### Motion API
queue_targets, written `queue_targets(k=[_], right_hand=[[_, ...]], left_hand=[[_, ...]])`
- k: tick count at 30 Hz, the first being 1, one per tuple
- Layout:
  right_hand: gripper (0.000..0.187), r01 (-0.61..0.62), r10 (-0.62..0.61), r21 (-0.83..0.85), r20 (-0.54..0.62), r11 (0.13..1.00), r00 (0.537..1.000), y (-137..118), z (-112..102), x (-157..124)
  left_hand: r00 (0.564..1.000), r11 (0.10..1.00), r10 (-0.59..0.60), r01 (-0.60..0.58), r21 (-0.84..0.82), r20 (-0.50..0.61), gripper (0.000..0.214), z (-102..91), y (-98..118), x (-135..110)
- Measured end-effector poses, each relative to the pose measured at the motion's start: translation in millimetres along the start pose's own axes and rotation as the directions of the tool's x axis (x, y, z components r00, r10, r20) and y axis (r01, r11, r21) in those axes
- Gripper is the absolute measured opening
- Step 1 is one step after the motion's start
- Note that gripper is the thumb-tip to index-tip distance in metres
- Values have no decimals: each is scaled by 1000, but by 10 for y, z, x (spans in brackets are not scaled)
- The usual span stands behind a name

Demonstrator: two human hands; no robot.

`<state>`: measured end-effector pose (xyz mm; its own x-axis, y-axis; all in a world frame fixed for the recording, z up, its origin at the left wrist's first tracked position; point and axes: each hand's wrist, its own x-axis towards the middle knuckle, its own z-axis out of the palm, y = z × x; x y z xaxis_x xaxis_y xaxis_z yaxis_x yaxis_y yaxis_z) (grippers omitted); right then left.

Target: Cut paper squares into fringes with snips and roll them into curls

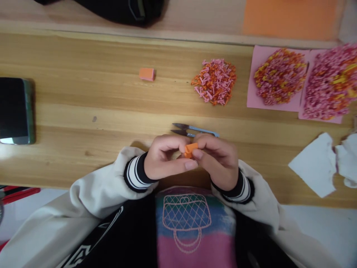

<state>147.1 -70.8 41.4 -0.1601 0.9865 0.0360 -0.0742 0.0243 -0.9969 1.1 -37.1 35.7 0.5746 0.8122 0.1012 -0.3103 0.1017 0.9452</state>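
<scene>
Between my two hands is a small orange piece [191, 149] of paper or thin foam that looks folded or curled. My left hand [164, 159] pinches its left side with thumb and fingers. The right side is gripped by my right hand [219, 160], the thumb pressed on its front. Just beyond my fingertips lies a pair of thread snips [205, 130] with dark blades and a blue handle, partly hidden by my right hand. Farther out are a small orange-and-pink stack [146, 73] and a heap of tiny pink and orange twisted pieces [216, 82].
Two larger heaps of pink, orange and yellow pieces lie on pink sheets [252, 97] at the right. Torn white paper [316, 165] is nearer. A phone [13, 109] lies far left. An orange sheet [290, 18] and a dark object [119, 9] are at the back.
</scene>
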Motion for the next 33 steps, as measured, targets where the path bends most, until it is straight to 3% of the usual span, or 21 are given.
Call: queue_targets(k=[11, 27, 33], right_hand=[[24, 54, -54, 2, 10, 999, 998, -2, -9, 1], [20, 105, -96, -83, 101, 991, 990, -29, -23, 24], [19, 87, -81, -84, 69, 993, 994, -36, -22, 14]], left_hand=[[998, 993, -22, 15, 119, 61, 25, -49, 56, -2], [998, 999, -37, 37, 3, 55, 38, -69, 2, 10], [993, 996, -88, 87, 15, 79, 37, -80, 43, 22]])
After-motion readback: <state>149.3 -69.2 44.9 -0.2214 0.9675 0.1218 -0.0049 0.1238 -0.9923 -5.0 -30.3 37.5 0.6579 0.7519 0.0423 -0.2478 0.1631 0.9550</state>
